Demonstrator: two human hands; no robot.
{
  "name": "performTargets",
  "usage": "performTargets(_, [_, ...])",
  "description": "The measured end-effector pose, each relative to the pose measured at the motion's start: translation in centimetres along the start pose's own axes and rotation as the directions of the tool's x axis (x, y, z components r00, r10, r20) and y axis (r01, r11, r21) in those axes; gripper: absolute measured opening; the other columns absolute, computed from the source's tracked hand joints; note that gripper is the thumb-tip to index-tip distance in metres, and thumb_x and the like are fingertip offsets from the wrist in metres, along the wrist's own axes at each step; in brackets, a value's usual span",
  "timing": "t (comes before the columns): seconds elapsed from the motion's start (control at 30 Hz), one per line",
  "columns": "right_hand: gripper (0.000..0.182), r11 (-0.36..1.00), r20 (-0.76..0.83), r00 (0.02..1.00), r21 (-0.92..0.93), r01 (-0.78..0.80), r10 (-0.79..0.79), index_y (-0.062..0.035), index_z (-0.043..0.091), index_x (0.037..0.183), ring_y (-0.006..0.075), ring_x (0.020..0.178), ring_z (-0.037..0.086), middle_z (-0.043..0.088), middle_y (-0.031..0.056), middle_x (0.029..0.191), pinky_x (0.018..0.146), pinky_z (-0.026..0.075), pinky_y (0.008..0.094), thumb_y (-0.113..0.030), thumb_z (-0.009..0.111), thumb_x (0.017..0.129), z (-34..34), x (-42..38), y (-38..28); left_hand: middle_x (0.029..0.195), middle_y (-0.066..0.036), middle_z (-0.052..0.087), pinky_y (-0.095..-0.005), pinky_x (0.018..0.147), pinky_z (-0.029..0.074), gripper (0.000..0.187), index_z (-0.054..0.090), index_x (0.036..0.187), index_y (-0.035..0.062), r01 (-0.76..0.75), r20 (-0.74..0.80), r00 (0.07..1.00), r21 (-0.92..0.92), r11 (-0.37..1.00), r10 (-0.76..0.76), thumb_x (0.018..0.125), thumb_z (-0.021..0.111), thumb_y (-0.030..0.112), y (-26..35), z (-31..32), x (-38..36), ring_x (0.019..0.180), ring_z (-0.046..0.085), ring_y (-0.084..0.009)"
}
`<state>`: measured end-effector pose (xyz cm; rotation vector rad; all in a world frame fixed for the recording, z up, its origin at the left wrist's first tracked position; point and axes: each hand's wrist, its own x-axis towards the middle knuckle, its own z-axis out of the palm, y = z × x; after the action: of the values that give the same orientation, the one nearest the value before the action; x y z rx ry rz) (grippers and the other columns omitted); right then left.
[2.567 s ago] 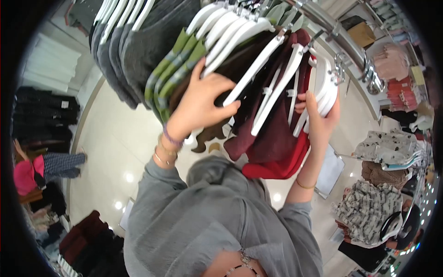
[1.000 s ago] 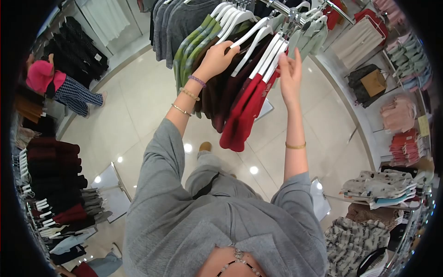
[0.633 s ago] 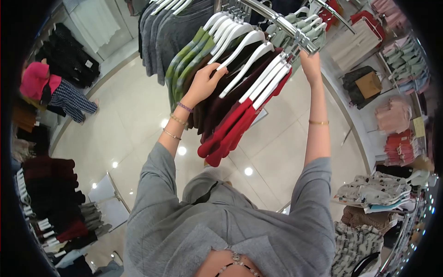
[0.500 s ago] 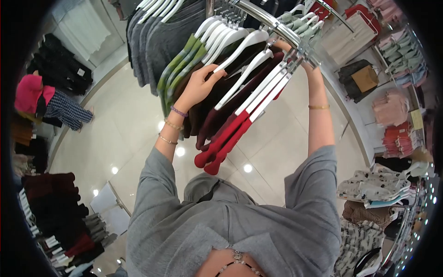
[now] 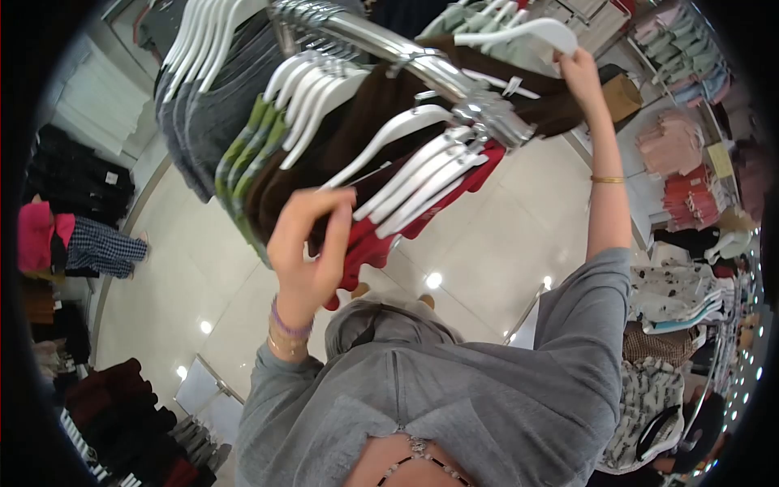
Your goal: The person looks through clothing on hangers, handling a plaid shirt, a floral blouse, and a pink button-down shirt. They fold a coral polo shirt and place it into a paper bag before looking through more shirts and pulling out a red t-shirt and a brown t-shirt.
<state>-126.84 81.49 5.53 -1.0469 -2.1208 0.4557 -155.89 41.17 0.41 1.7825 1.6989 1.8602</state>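
In my right hand (image 5: pixel 580 77), closed at the end of a white hanger (image 5: pixel 519 34), hangs a dark brown garment (image 5: pixel 479 69), raised over the far side of the chrome rail (image 5: pixel 381 40). My left hand (image 5: pixel 308 247) is slightly blurred, with curved fingers and a gap beside the thumb. It appears to hold nothing, just in front of a white hanger (image 5: pixel 393 138) with dark clothing. Red garments (image 5: pixel 365 256) on white hangers (image 5: pixel 430 191) hang at the rail's near end. Green striped garments (image 5: pixel 243 162) hang left of my left hand.
Grey garments (image 5: pixel 195 122) fill the rail's left part. Dark red and black clothes (image 5: pixel 114 406) hang at lower left, patterned tops (image 5: pixel 673 300) at right. A person in a pink top (image 5: pixel 40 235) is at far left. Glossy tiles (image 5: pixel 187 268) cover the floor.
My right hand has moved up and right, lifting the brown garment on its hanger. My left hand has come off the hangers, nearer to me. The rail appears larger and farther left.
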Motion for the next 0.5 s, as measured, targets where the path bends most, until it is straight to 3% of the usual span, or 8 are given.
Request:
performTargets(0.1, [0.037, 0.997, -0.076, 0.994, -0.034, 0.071, -0.073, -0.0023, 0.064, 0.097, 0.0037, 0.068, 0.041, 0.049, -0.0068, 0.069, 0.063, 0.033, 0.0197, -0.038, 0.064, 0.09, -6.4, -1.9, -4.9, 0.09, -0.012, 0.066, -0.0285, 0.071, 0.049, 0.015, 0.066, 0.097, -0.0015, 0.005, 0.222, 0.974, -0.21, 0.978, 0.043, 0.082, 0.063, -0.005, 3.3, 2.7, -1.4, 0.08, 0.063, -0.0211])
performTargets(0.17, [0.039, 0.994, 0.074, 0.993, 0.07, 0.087, -0.093, -0.0025, 0.065, 0.102, 0.003, 0.064, 0.036, 0.043, -0.0075, 0.064, 0.062, 0.03, 0.0195, -0.04, 0.057, 0.094, -11.9, -2.8, -6.4, 0.091, -0.011, 0.067, -0.0271, 0.071, 0.049, 0.015, 0.066, 0.098, -0.0017, 0.179, 0.429, 0.903, -0.343, 0.922, -0.016, 0.083, 0.064, -0.002, 4.1, 5.8, -1.8, 0.081, 0.063, -0.0201])
performTargets(0.23, [0.026, 0.974, 0.022, 0.999, 0.223, 0.028, -0.033, -0.0033, 0.061, 0.111, 0.0024, 0.063, 0.045, 0.053, -0.0058, 0.073, 0.056, 0.035, 0.0173, -0.025, 0.059, 0.096, -16.0, -3.9, -8.8, 0.096, -0.008, 0.064, -0.0254, 0.071, 0.048, 0.019, 0.063, 0.106, -0.0005, 0.259, 0.558, 0.83, -0.343, 0.903, -0.026, 0.087, 0.062, 0.003, 4.7, 9.0, -1.8, 0.081, 0.061, -0.0153])
performTargets(0.27, [0.032, 0.989, -0.042, 0.996, 0.124, 0.082, -0.078, -0.0089, 0.062, 0.094, 0.002, 0.059, 0.038, 0.044, -0.0091, 0.065, 0.054, 0.028, 0.0175, -0.039, 0.052, 0.099, -16.9, -5.0, -10.7, 0.099, -0.007, 0.063, -0.025, 0.072, 0.048, 0.021, 0.062, 0.109, 0.0002, 0.327, 0.609, 0.793, -0.386, 0.863, -0.029, 0.088, 0.062, 0.004, 4.6, 10.7, -1.9, 0.083, 0.061, -0.0143])
performTargets(0.33, [0.03, 0.989, -0.102, 0.991, 0.106, 0.099, -0.088, -0.0073, 0.063, 0.094, 0.0017, 0.06, 0.039, 0.046, -0.0086, 0.066, 0.055, 0.03, 0.0185, -0.036, 0.055, 0.098, -20.1, -5.8, -11.3, 0.107, -0.005, 0.059, -0.0246, 0.077, 0.048, 0.024, 0.061, 0.114, 0.0027, 0.427, 0.652, 0.758, -0.485, 0.763, -0.009, 0.09, 0.061, 0.006, 4.3, 14.2, -1.8, 0.089, 0.059, -0.0122])
performTargets(0.37, [0.03, 0.989, -0.114, 0.988, 0.094, 0.115, -0.104, -0.007, 0.063, 0.094, 0.0017, 0.06, 0.038, 0.046, -0.0087, 0.067, 0.055, 0.029, 0.0187, -0.036, 0.055, 0.098, -21.4, -6.4, -11.6, 0.111, -0.005, 0.058, -0.0259, 0.084, 0.049, 0.024, 0.06, 0.115, 0.0017, 0.6, 0.737, 0.655, -0.375, 0.707, -0.165, 0.091, 0.059, 0.006, 5.2, 14.9, -1.3, 0.096, 0.058, -0.0127])
performTargets(0.43, [0.029, 0.989, -0.152, 0.985, 0.114, 0.1, -0.082, -0.0064, 0.063, 0.092, 0.0018, 0.059, 0.037, 0.045, -0.009, 0.066, 0.054, 0.029, 0.0194, -0.035, 0.057, 0.097, -22.8, -8.0, -12.1, 0.113, -0.006, 0.059, -0.0269, 0.089, 0.049, 0.024, 0.06, 0.115, -0.0003, 0.387, 0.592, 0.806, -0.515, 0.765, -0.009, 0.091, 0.059, 0.005, 5.3, 17.7, -0.7, 0.1, 0.059, -0.0135])
performTargets(0.5, [0.029, 0.991, -0.129, 0.99, 0.116, 0.07, -0.055, -0.0063, 0.064, 0.091, 0.0019, 0.059, 0.037, 0.046, -0.009, 0.066, 0.054, 0.029, 0.0196, -0.034, 0.058, 0.097, -24.2, -9.7, -12.2, 0.114, -0.007, 0.06, -0.0276, 0.09, 0.049, 0.024, 0.06, 0.114, -0.002, 0.286, 0.542, 0.836, -0.56, 0.778, 0.083, 0.091, 0.059, 0.005, 7.2, 19.4, 0.7, 0.101, 0.06, -0.0139])
